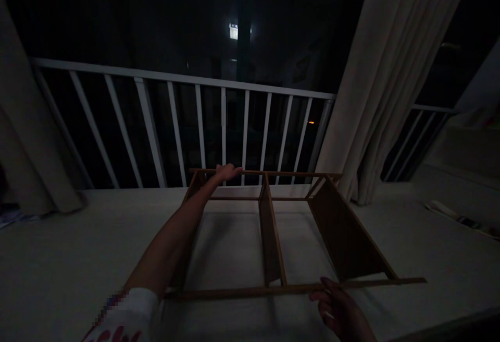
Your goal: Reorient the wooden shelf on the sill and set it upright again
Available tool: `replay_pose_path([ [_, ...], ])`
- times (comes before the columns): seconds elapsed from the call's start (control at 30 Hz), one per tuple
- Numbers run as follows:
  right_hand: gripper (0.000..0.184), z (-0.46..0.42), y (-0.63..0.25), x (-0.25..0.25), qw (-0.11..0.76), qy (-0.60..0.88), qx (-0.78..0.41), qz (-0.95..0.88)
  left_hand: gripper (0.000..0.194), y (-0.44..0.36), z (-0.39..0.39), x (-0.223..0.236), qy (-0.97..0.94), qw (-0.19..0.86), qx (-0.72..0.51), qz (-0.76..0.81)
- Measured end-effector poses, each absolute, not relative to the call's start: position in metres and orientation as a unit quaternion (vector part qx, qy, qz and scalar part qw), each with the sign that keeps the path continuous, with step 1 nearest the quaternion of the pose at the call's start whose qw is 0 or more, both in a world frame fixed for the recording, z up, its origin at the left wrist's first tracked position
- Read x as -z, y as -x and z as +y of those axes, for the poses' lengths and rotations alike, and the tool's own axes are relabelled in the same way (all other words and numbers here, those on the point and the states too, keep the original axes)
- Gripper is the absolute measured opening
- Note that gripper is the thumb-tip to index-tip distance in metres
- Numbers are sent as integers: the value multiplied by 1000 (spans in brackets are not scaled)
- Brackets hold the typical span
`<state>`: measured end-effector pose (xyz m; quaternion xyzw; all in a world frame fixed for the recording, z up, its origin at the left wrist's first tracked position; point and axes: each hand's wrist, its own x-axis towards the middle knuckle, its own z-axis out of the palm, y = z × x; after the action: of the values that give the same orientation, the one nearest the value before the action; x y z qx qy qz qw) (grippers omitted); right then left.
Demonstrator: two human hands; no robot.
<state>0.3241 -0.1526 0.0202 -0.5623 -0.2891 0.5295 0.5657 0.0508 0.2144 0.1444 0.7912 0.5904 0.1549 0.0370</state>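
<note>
A brown wooden shelf rack lies on its side, with long rails along its near and far edges and three flat shelf boards between them. My left arm reaches across its left part. My left hand is closed over the far rail. Close to the near rail, right of the middle board, is my right hand. Its fingers are apart and slightly bent, and one fingertip overlaps the rail. Whether it touches the wood is hard to see in the dim light.
The rack rests on a pale surface. Behind it stands a white railing before a dark window with a bright reflection. A beige curtain hangs at the right, another curtain at the left. A strap-like item lies far right.
</note>
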Motion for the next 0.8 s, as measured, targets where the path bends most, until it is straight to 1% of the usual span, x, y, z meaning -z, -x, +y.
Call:
replay_pose_path([
  [0.13,38,-165,-325,-10,566,531,-586,-234,71,-57,185,-181,-799,-12,-189,571],
  [0.3,36,-171,-320,1,568,533,-595,-199,70,-61,142,-207,-806,-46,-213,550],
  [0.47,33,-170,-321,19,574,549,-584,-169,64,-59,97,-213,-809,-86,-246,526],
  [0.67,19,-167,-336,56,571,547,-598,-129,55,-53,38,-213,-815,-105,-269,503],
  [0.8,15,-168,-342,75,579,549,-591,-118,45,-55,-5,-206,-799,-148,-312,492],
])
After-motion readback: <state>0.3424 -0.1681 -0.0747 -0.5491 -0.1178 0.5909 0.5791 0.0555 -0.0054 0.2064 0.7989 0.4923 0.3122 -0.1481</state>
